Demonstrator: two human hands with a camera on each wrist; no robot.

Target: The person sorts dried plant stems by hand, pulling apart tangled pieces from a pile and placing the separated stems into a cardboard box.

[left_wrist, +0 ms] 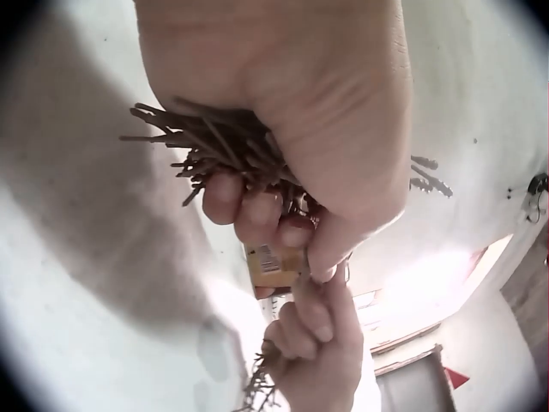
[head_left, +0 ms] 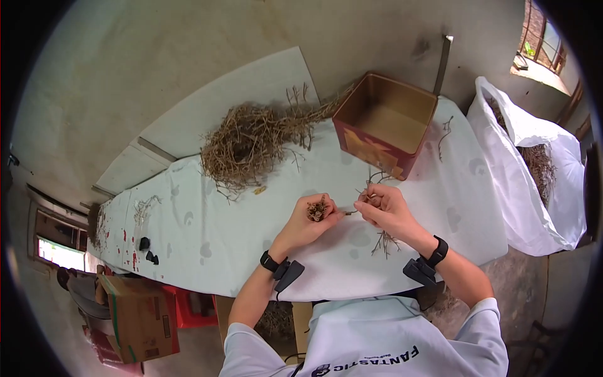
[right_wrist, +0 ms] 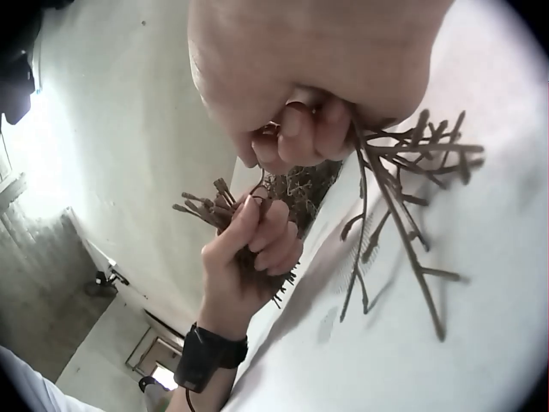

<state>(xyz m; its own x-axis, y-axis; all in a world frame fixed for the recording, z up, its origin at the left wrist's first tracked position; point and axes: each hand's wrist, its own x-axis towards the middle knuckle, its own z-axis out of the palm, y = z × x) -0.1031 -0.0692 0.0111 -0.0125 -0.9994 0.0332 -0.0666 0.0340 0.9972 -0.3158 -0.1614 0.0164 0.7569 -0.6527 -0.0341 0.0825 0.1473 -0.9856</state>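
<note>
My left hand [head_left: 304, 225] grips a bundle of short dry twigs [left_wrist: 219, 142] in its curled fingers, their cut ends fanning out in the left wrist view. Its thumb and forefinger reach toward my right hand [head_left: 392, 212], and a thin stem [head_left: 349, 213] shows between the two hands. Curled fingers of the right hand hold a branched twig [right_wrist: 399, 206], whose forked side shoots hang out below the palm over the white cloth. The hands nearly meet, fingertips close together, above the table's front half.
A large tangle of dry twigs [head_left: 242, 147] lies behind the left hand. Behind the right hand stands an open red tin box [head_left: 377, 147]. A white sack [head_left: 553, 213] with more twigs is at the right. Small black objects [head_left: 145, 243] lie on the tablecloth [head_left: 251, 251] at left.
</note>
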